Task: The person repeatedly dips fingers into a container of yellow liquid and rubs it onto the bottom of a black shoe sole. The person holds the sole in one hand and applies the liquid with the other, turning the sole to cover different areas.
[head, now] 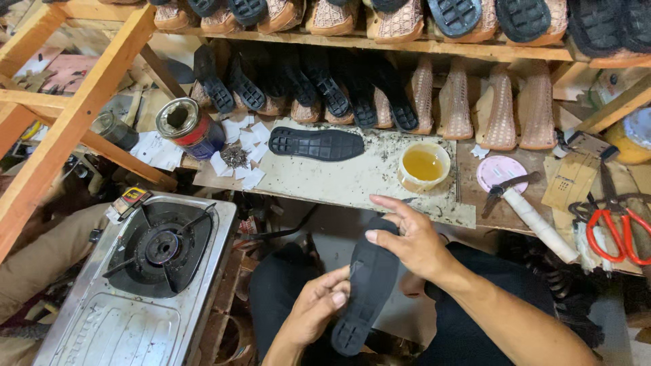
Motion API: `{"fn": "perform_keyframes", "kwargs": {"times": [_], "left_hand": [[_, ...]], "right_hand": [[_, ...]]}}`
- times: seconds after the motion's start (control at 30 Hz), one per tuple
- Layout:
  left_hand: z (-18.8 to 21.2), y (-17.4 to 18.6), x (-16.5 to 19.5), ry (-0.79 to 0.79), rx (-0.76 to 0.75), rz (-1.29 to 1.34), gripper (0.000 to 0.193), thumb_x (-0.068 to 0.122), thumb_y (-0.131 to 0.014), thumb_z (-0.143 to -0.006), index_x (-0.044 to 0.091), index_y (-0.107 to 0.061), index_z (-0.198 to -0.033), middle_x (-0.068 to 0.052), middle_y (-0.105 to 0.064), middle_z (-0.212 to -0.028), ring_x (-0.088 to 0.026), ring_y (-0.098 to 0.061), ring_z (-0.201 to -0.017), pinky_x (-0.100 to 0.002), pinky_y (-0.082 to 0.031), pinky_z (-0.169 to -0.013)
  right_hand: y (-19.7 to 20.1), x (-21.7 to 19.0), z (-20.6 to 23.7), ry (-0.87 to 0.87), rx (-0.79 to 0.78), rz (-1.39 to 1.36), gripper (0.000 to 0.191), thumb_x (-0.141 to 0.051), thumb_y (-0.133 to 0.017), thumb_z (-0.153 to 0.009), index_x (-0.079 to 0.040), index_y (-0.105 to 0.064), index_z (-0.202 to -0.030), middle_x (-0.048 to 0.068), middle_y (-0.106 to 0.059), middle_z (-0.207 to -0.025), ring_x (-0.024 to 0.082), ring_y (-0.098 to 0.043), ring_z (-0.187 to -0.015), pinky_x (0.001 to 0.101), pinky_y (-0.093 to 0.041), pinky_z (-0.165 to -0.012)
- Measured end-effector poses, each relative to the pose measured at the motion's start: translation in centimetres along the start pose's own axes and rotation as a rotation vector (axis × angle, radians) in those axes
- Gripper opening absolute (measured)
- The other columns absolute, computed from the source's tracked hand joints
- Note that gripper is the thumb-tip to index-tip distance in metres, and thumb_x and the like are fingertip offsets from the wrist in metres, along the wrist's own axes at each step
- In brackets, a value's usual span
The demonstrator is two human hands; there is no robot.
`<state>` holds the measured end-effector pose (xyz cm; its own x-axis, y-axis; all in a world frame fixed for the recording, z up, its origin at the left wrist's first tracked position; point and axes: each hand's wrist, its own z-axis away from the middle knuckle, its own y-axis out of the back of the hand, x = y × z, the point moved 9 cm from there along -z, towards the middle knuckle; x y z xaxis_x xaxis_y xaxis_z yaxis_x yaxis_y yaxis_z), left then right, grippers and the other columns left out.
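I hold a black rubber shoe sole [366,291] over my lap, tread side up. My left hand [317,306] grips its lower left edge with the thumb on top. My right hand [409,238] lies over its upper end, fingers spread across it. A second black sole [316,144] lies flat on the worn board [352,183] in front of me. A small white cup of yellow glue [424,165] stands on the board just beyond my right hand.
A gas stove [146,278] sits at lower left. An open tin can [190,127] stands by paper scraps. Red-handled scissors [618,230], a white roll [542,224] and a pink lid [500,171] lie at right. Shoe uppers and soles [380,95] fill the wooden shelves.
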<state>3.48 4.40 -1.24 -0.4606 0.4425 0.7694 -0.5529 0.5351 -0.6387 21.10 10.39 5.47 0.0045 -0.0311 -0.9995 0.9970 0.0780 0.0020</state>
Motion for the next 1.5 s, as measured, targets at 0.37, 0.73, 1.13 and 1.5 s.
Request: {"fn": "perform_keyframes", "kwargs": {"times": [0.37,0.73,1.13,1.5], "left_hand": [[-1.0,1.7,1.2,-0.062,0.521,-0.404,0.024,0.016,-0.067,-0.098,-0.005,-0.075,-0.107,0.002,-0.068,-0.079,-0.007,-0.055,-0.070,-0.025,-0.046,-0.062],[0.8,6.2,1.7,-0.283,0.658,-0.154,0.027,0.024,-0.056,-0.106,-0.003,-0.057,-0.104,-0.012,-0.069,-0.088,-0.026,-0.074,-0.080,-0.035,-0.060,-0.073],[-1.3,2.8,-3.1,0.144,0.339,-0.375,0.026,0.012,-0.068,-0.092,-0.002,-0.066,-0.114,0.000,-0.066,-0.087,-0.009,-0.057,-0.075,-0.027,-0.050,-0.068],[0.0,4.4,-3.2,0.153,0.391,-0.232,0.032,0.013,-0.060,-0.092,-0.004,-0.066,-0.120,-0.004,-0.070,-0.092,-0.010,-0.062,-0.078,-0.027,-0.052,-0.071]], "right_hand": [[0.0,-0.3,0.3,-0.021,0.015,0.024,0.059,-0.001,-0.074,-0.085,-0.001,-0.055,-0.141,0.011,-0.066,-0.130,0.016,-0.064,-0.111,0.0297,-0.057,-0.091],[0.6,-0.3,0.5,0.039,0.062,0.059,0.060,-0.002,-0.074,-0.086,-0.001,-0.054,-0.143,0.012,-0.065,-0.130,0.015,-0.062,-0.112,0.0272,-0.054,-0.093],[2.1,-1.9,-2.5,0.234,-0.013,0.720,0.045,-0.027,-0.078,-0.085,-0.007,-0.068,-0.125,0.011,-0.073,-0.120,0.025,-0.070,-0.107,0.0363,-0.057,-0.094],[11.3,-2.9,-7.4,0.119,0.076,1.349,0.064,-0.062,-0.080,-0.070,-0.011,-0.082,-0.108,0.014,-0.022,-0.170,0.043,-0.015,-0.153,0.0631,-0.016,-0.114]]}}
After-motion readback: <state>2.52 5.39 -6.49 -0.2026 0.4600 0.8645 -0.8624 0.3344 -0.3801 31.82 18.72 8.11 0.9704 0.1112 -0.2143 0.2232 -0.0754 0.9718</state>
